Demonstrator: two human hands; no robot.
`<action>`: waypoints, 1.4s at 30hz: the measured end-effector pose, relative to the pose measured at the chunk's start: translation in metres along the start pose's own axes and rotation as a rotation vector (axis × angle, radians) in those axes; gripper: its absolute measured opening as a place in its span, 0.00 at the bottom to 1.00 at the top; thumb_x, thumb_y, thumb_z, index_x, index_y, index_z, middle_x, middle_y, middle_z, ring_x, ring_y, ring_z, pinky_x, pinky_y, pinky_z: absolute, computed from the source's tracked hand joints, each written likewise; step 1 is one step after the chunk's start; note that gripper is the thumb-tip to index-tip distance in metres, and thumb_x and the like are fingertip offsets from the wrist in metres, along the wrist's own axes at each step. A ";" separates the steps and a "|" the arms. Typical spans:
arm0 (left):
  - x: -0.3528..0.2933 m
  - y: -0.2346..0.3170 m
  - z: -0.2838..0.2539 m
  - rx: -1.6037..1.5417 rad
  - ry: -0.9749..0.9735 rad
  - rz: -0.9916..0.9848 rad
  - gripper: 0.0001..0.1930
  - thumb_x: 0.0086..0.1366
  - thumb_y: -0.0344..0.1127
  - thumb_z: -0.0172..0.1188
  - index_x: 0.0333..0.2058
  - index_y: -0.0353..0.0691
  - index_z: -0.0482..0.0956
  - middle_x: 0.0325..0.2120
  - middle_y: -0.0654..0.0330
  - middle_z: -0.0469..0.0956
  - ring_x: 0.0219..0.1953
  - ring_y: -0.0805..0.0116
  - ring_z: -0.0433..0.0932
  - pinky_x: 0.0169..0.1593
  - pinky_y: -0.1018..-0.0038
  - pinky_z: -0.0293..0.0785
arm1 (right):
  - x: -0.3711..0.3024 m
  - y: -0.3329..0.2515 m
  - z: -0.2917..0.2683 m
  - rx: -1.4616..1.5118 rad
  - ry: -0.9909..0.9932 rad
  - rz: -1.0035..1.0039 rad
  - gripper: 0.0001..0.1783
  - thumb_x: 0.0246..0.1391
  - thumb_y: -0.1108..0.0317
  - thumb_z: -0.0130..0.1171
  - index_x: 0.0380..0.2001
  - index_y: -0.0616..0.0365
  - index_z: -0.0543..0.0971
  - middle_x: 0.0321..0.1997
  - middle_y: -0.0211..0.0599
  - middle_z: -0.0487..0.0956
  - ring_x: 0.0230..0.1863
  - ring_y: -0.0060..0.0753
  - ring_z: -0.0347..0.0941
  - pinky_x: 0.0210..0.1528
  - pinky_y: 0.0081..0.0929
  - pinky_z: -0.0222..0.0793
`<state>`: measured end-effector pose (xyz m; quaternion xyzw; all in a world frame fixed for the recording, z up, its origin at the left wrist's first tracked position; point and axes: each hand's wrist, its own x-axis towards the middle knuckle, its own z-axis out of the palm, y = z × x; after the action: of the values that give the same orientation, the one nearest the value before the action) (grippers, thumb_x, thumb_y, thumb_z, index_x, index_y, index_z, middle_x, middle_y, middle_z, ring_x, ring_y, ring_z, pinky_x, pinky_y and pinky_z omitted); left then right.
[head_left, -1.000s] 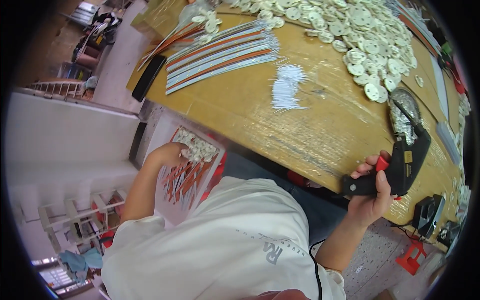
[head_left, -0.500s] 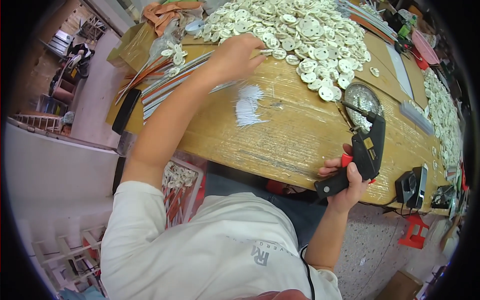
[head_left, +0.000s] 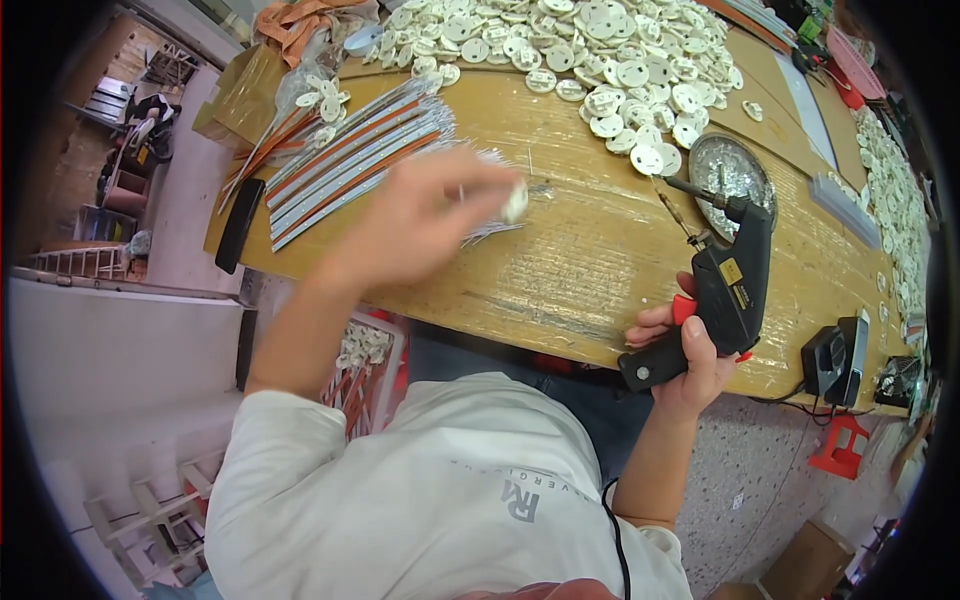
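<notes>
My left hand (head_left: 415, 215), somewhat blurred by motion, is over the left middle of the table. Its thumb and fingers pinch a small round white plastic disc (head_left: 516, 202). Partly hidden behind that hand is a bunch of thin white wires (head_left: 492, 236). On the right, my right hand (head_left: 697, 368) is wrapped round the handle of a black soldering gun (head_left: 738, 285) with a red trigger. The gun's metal tip points to the far left, close to a round metal dish (head_left: 708, 150). A large heap of similar white discs (head_left: 600, 75) covers the far side.
Grey and orange strips (head_left: 330, 165) lie fanned out at the left on the wooden table (head_left: 570, 290). A black bar (head_left: 240, 225) lies by its left edge. At the right are a black device (head_left: 825, 362), clear plastic strips (head_left: 845, 210) and more white discs (head_left: 890, 180).
My left hand has come back from the disc heap toward me, bringing one white disc. The strips it covered now show. The soldering gun stays in my right hand, almost unmoved.
</notes>
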<state>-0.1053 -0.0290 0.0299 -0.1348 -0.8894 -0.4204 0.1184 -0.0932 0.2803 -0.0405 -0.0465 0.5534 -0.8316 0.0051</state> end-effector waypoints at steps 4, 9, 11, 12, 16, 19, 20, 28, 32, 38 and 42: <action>-0.064 0.005 0.030 0.028 0.011 -0.050 0.11 0.66 0.28 0.68 0.47 0.35 0.86 0.35 0.57 0.84 0.36 0.64 0.80 0.43 0.69 0.71 | -0.001 -0.004 0.007 -0.035 -0.008 0.036 0.30 0.64 0.65 0.54 0.62 0.79 0.69 0.36 0.59 0.84 0.27 0.42 0.85 0.30 0.31 0.85; -0.083 0.004 0.042 0.282 0.133 -0.016 0.11 0.63 0.30 0.70 0.45 0.38 0.86 0.34 0.60 0.81 0.37 0.62 0.77 0.44 0.67 0.63 | 0.000 -0.003 0.008 -0.073 0.007 0.017 0.31 0.64 0.65 0.54 0.63 0.81 0.67 0.35 0.60 0.84 0.27 0.43 0.84 0.31 0.32 0.84; -0.087 0.000 0.042 0.303 0.135 -0.020 0.13 0.62 0.31 0.71 0.45 0.39 0.85 0.38 0.61 0.80 0.38 0.63 0.76 0.44 0.66 0.62 | 0.000 -0.003 0.007 -0.076 -0.002 0.015 0.31 0.64 0.65 0.53 0.63 0.81 0.67 0.35 0.60 0.84 0.27 0.43 0.84 0.31 0.31 0.84; -0.088 0.000 0.042 0.299 0.134 -0.026 0.13 0.62 0.31 0.71 0.45 0.39 0.85 0.38 0.61 0.80 0.38 0.63 0.76 0.44 0.66 0.62 | -0.001 -0.003 0.007 -0.074 -0.010 0.004 0.32 0.64 0.65 0.53 0.63 0.81 0.67 0.35 0.61 0.84 0.27 0.42 0.84 0.31 0.31 0.84; -0.085 0.003 0.038 0.289 0.114 -0.031 0.17 0.61 0.33 0.72 0.48 0.39 0.84 0.41 0.61 0.80 0.41 0.62 0.76 0.47 0.65 0.63 | 0.000 0.000 0.006 -0.103 -0.029 -0.009 0.32 0.65 0.64 0.52 0.63 0.82 0.66 0.35 0.61 0.84 0.27 0.42 0.83 0.30 0.30 0.83; -0.080 0.007 0.039 0.279 0.109 0.000 0.19 0.60 0.34 0.73 0.50 0.39 0.84 0.41 0.61 0.80 0.42 0.62 0.77 0.49 0.64 0.62 | -0.001 0.000 0.006 -0.104 -0.018 -0.019 0.32 0.65 0.64 0.52 0.63 0.82 0.66 0.35 0.61 0.84 0.27 0.42 0.83 0.30 0.30 0.83; -0.078 0.007 0.039 0.279 0.095 0.029 0.20 0.60 0.34 0.73 0.51 0.39 0.84 0.41 0.62 0.80 0.43 0.62 0.77 0.50 0.64 0.62 | -0.001 0.000 0.006 -0.106 -0.022 -0.017 0.32 0.65 0.64 0.51 0.63 0.82 0.67 0.35 0.61 0.84 0.27 0.42 0.83 0.30 0.30 0.83; -0.077 0.007 0.033 0.402 -0.022 0.065 0.18 0.61 0.36 0.72 0.49 0.40 0.84 0.40 0.62 0.80 0.41 0.64 0.77 0.51 0.64 0.60 | 0.000 0.000 0.006 -0.121 -0.029 -0.023 0.31 0.66 0.64 0.52 0.63 0.81 0.67 0.35 0.60 0.84 0.27 0.41 0.84 0.30 0.30 0.83; -0.072 0.014 0.029 0.336 0.031 0.045 0.19 0.57 0.37 0.76 0.47 0.42 0.86 0.40 0.63 0.84 0.38 0.65 0.78 0.50 0.65 0.59 | -0.001 0.000 0.007 -0.123 -0.019 -0.012 0.31 0.66 0.64 0.52 0.63 0.80 0.67 0.36 0.60 0.84 0.27 0.41 0.84 0.31 0.30 0.83; -0.077 -0.010 0.029 0.286 -0.017 0.206 0.20 0.54 0.38 0.79 0.45 0.41 0.86 0.41 0.64 0.85 0.38 0.66 0.78 0.49 0.66 0.60 | -0.001 -0.002 0.008 -0.134 -0.017 -0.003 0.31 0.66 0.65 0.52 0.63 0.80 0.67 0.36 0.60 0.84 0.28 0.41 0.84 0.31 0.30 0.83; -0.072 0.000 0.039 0.257 0.065 0.129 0.19 0.54 0.36 0.79 0.45 0.41 0.86 0.41 0.64 0.84 0.39 0.65 0.79 0.50 0.66 0.60 | -0.001 -0.002 0.008 -0.130 -0.010 -0.002 0.31 0.65 0.65 0.52 0.63 0.80 0.67 0.35 0.59 0.84 0.28 0.41 0.84 0.31 0.30 0.83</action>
<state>-0.0413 -0.0089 -0.0173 -0.1615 -0.9212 -0.2987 0.1902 -0.0917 0.2735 -0.0360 -0.0513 0.6060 -0.7938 0.0041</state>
